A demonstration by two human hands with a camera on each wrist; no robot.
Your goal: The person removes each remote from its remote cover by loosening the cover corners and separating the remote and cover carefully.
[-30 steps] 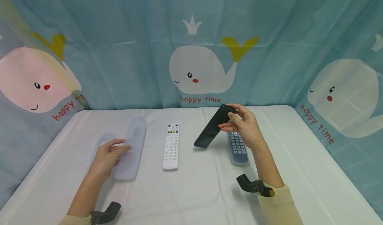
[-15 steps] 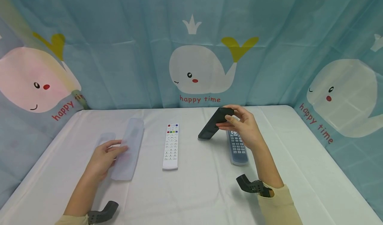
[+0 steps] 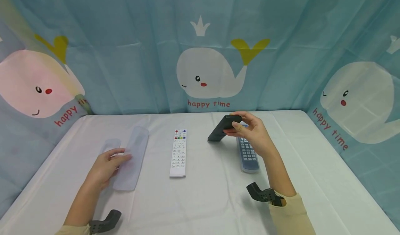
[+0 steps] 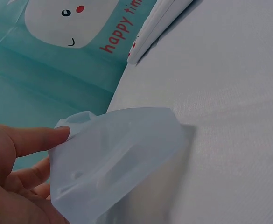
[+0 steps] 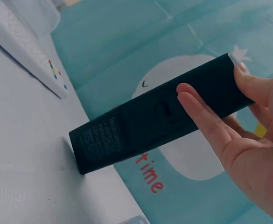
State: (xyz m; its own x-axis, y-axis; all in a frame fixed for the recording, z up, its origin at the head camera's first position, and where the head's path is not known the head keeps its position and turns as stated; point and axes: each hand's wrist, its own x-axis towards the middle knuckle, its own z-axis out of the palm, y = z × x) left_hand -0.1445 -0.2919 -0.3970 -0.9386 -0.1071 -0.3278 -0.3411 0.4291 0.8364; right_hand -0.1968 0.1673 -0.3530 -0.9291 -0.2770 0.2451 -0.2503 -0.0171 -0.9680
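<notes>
My right hand [image 3: 250, 132] grips a black remote [image 3: 222, 127] by its far end, with its back side up and its near end tilted down toward the table; the right wrist view shows the black remote [image 5: 159, 119] held between fingers [image 5: 204, 116] and thumb. My left hand [image 3: 106, 167] holds a translucent silicone remote cover [image 3: 129, 158] lying on the white table [image 3: 206, 200]; in the left wrist view the cover [image 4: 113, 163] is lifted at its near end by my thumb [image 4: 31, 140]. A white remote [image 3: 178, 152] lies between the hands.
A remote in a blue cover [image 3: 248, 153] lies under my right hand. A second clear cover [image 3: 109, 145] lies left of the held one. A blue whale-print curtain [image 3: 203, 47] surrounds the table on three sides. The white remote [image 5: 26, 44] shows in the right wrist view.
My right hand has tipped the black remote further over, so it looks shorter and its low end has moved away from me. The left hand has drawn the clear cover slightly nearer.
</notes>
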